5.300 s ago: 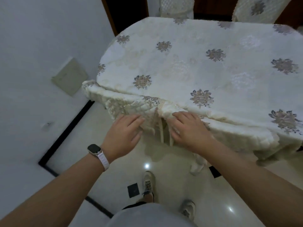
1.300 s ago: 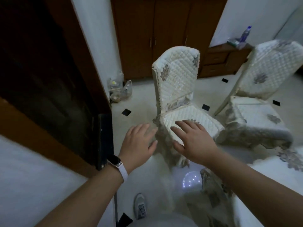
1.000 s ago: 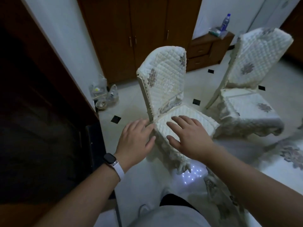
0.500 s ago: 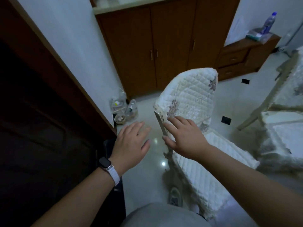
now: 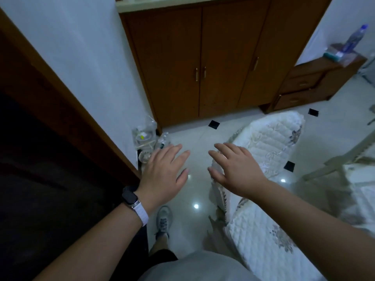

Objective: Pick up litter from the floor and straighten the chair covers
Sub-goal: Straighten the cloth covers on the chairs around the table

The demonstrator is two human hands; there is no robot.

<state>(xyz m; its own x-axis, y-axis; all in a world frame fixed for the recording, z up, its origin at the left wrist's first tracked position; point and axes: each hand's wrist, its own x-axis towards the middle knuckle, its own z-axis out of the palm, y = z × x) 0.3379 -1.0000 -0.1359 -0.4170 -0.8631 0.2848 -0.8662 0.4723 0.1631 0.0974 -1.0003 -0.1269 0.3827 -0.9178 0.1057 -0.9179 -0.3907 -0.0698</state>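
Hovering with fingers straight and spread, the left hand (image 5: 164, 171) held nothing above the glossy white tiled floor (image 5: 194, 142). Its fingertips were in line with a small heap of litter: crumpled clear plastic bags (image 5: 144, 135) and a clear plastic bottle (image 5: 164, 141). This litter lay at the foot of the white wall (image 5: 81, 57), beside the brown wooden cabinet (image 5: 203, 63).

The right hand (image 5: 237, 171) was likewise spread and empty. It was poised at the near edge of the white quilted chair cover with grey flower motifs (image 5: 274, 142). That cover draped the backrest and ran down onto the seat just right of the person's legs. Whether the palm touched the fabric could not be told.

The cover looked soft, padded and light, likely to bunch and slide over the frame rather than keep a shape. It would probably answer best to a pinch at the hem or a corner seam, followed by a smoothing pull downward with one hand on each edge. Its fringed side edge below the right wrist looked rumpled, a fair place to take hold.

The bags would probably be featherlight and slippery, best gathered by their bunched tops. The bottle seemed light and easily dented, and could be taken round its middle. A second covered chair (image 5: 357, 179) stood well apart to the right.
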